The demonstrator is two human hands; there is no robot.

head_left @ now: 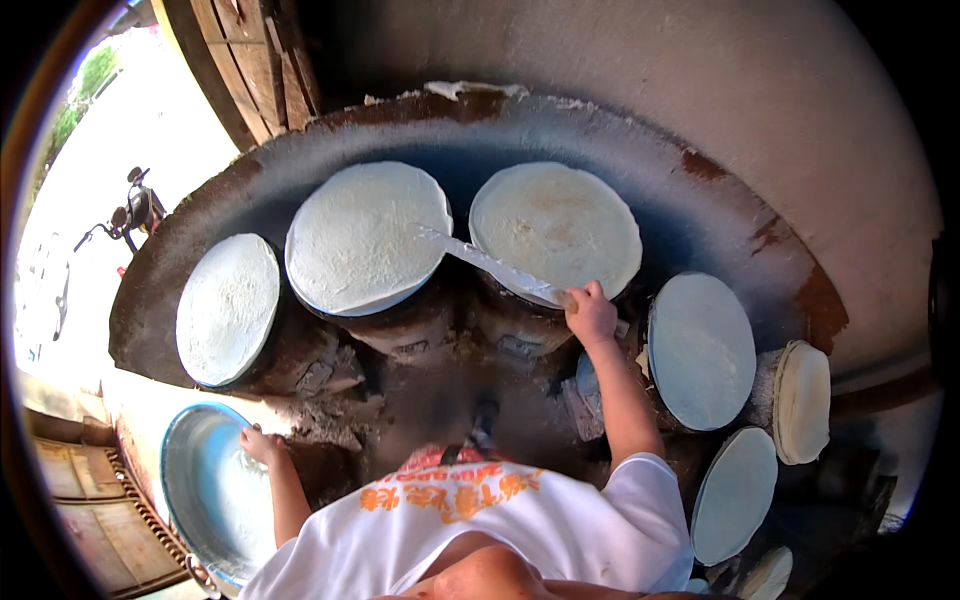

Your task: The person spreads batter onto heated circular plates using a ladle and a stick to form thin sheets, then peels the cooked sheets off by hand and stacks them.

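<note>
Right hand [592, 312] closed round the handle of the long spatula [500, 269]. Blade's long axis runs up-left from it, tip over the 2nd flatbread [365, 235] from left. Left hand [259, 444], farther off, curled at the batter basin's [176, 470] rim; can't tell grip.

harsh, blown-out daylight from the left, dim shadow at lower right, edges fisheye-bent and black-rimmed

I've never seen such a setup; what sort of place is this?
Probably a flatbread kitchen: pale rounds on dark stands, a stack of discs and a long blade in the right hand.
</note>
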